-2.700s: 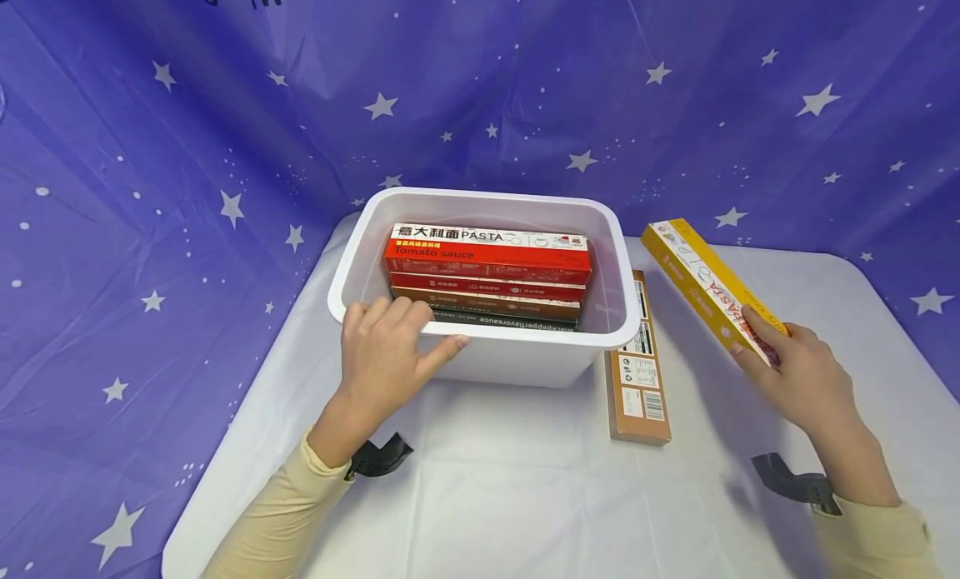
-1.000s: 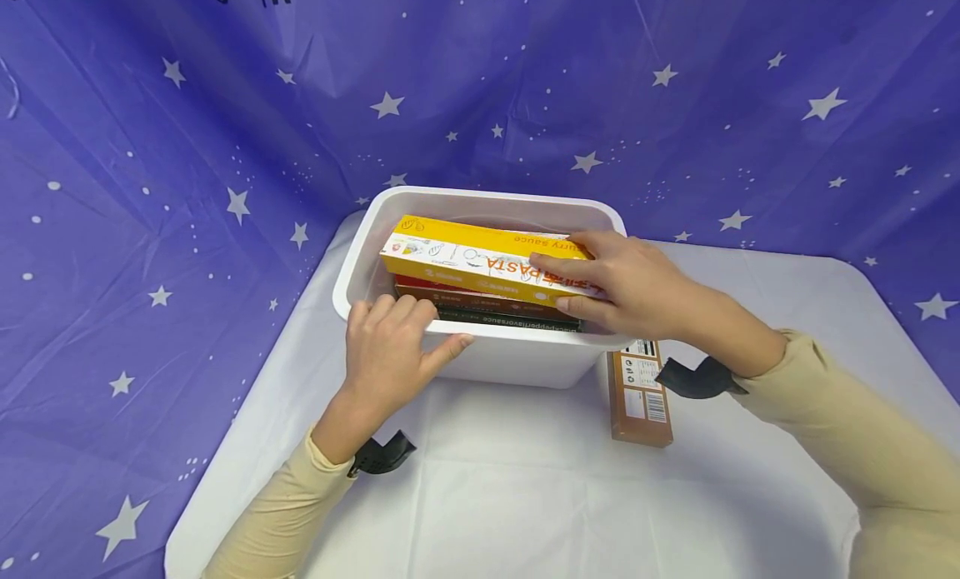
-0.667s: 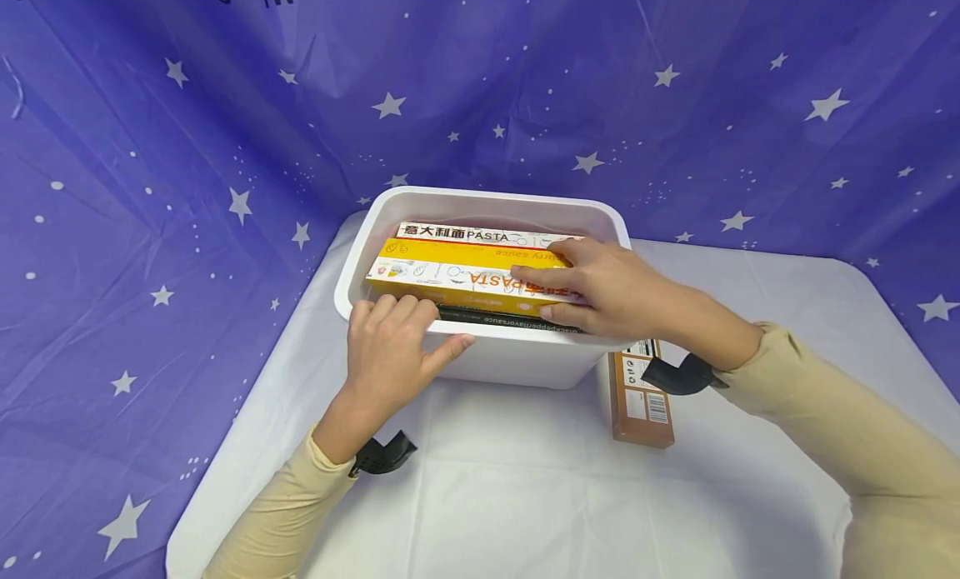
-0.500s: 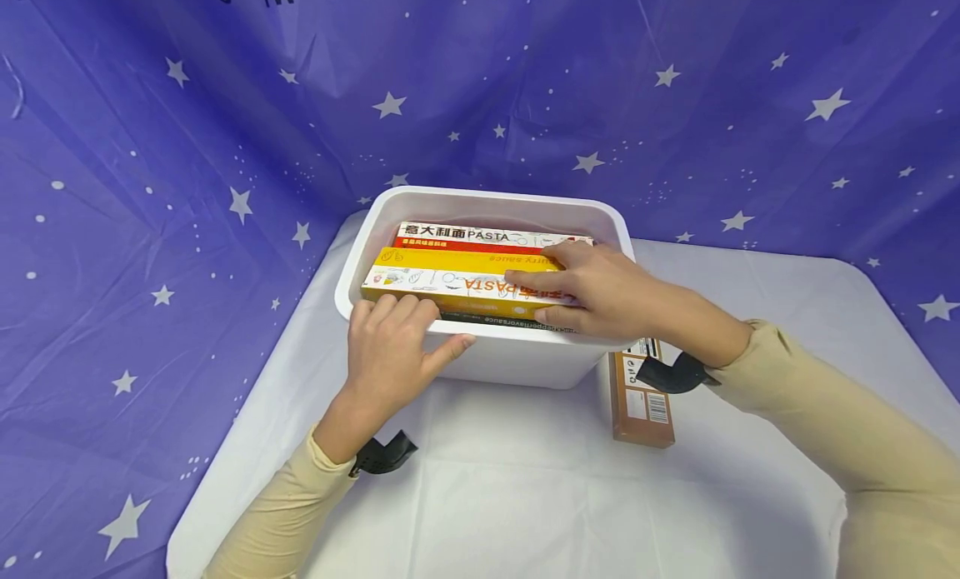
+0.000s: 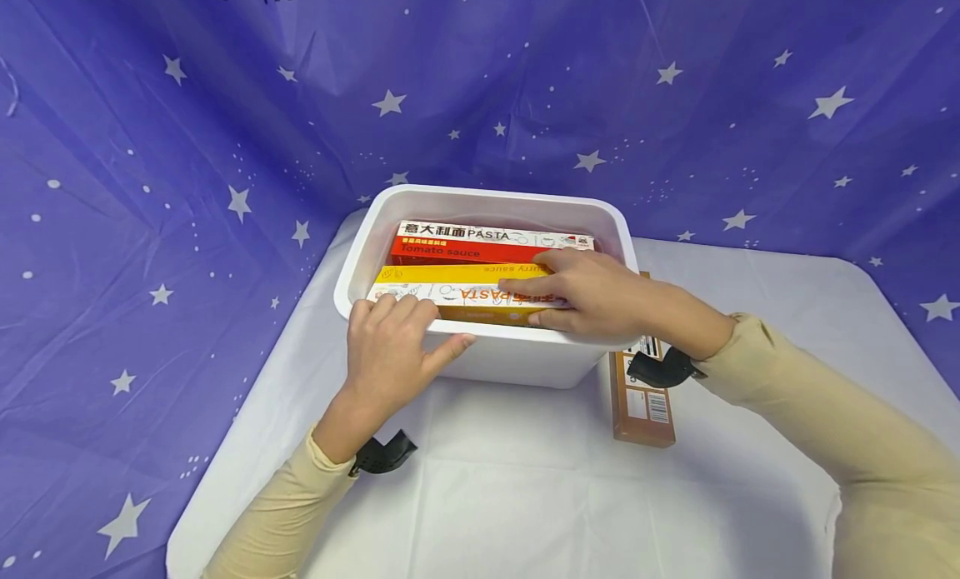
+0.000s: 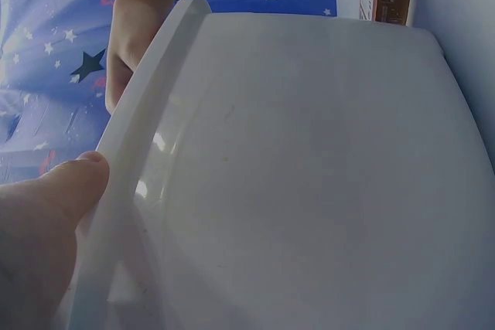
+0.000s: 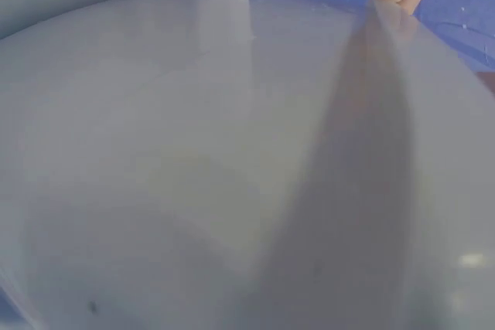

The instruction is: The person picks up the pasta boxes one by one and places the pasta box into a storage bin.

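Observation:
My left hand [image 5: 390, 346] grips the near rim of a white plastic bin [image 5: 510, 364], fingers hooked over the edge and thumb along the outside. Inside, my right hand [image 5: 596, 291] holds the right end of a yellow curry-sauce pasta box [image 5: 438, 274], thumb on the near side and fingers over the top. That box lies lengthwise just behind the near wall. Behind it sits a red tomato-sauce pasta box [image 5: 450, 250]. The lower boxes are hidden beneath these two. The left wrist view has the left thumb [image 6: 66, 191] against the bin's rim.
A brown box [image 5: 643, 416] with a barcode lies on the white-covered table [image 5: 510, 487], right beside the bin, partly under my right wrist. A purple star-patterned cloth [image 5: 480, 79] hangs behind. In the right wrist view the bin's wall [image 7: 193, 152] fills most of the picture.
My right hand has carried the yellow pasta box from the right of the table into the bin, then drawn it nearer and lower, uncovering the red box. My left hand stays on the rim.

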`<state>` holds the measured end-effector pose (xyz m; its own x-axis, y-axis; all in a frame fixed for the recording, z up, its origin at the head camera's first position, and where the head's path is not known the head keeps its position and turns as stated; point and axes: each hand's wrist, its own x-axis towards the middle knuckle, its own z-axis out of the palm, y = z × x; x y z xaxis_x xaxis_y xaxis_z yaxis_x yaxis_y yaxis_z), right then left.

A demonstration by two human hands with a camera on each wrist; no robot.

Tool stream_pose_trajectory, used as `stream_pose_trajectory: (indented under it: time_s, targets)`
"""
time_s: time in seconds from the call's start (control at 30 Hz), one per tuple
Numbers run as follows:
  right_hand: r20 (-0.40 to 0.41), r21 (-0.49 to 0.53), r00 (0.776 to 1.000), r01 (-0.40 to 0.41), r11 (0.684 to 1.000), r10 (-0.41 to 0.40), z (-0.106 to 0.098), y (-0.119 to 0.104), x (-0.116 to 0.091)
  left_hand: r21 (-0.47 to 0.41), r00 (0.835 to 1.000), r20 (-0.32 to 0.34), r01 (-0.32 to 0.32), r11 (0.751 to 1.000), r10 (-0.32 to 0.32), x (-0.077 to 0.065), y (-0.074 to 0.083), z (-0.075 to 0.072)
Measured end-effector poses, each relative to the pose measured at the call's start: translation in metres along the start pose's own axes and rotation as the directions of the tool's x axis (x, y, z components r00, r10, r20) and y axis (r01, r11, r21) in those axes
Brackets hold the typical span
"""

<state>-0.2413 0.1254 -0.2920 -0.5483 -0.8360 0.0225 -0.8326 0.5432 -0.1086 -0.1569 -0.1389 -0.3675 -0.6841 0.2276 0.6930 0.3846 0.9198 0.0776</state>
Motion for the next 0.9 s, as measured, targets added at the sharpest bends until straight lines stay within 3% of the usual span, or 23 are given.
stream_pose_trajectory:
  time_s: [0.27, 0.6, 0.9]
  targets:
    - [0.038, 0.016, 0.999, 0.017, 1.000, -0.018, 0.000, 0.005, 0.006, -0.001, 1.000, 0.011, 0.011, 1.000, -0.011, -0.001, -0.001, 0.000]
    - [0.182, 0.035, 0.983, -0.040, 0.999, 0.033, 0.011, 0.007, 0.020, -0.021, 0.999, 0.028, 0.018, 1.000, -0.017, -0.001, 0.002, 0.001]
    - [0.190, 0.041, 0.981, -0.056, 0.998, 0.048, 0.019, 0.009, 0.020, -0.014, 1.000, 0.010, 0.007, 1.000, -0.007, 0.001, 0.001, 0.000]
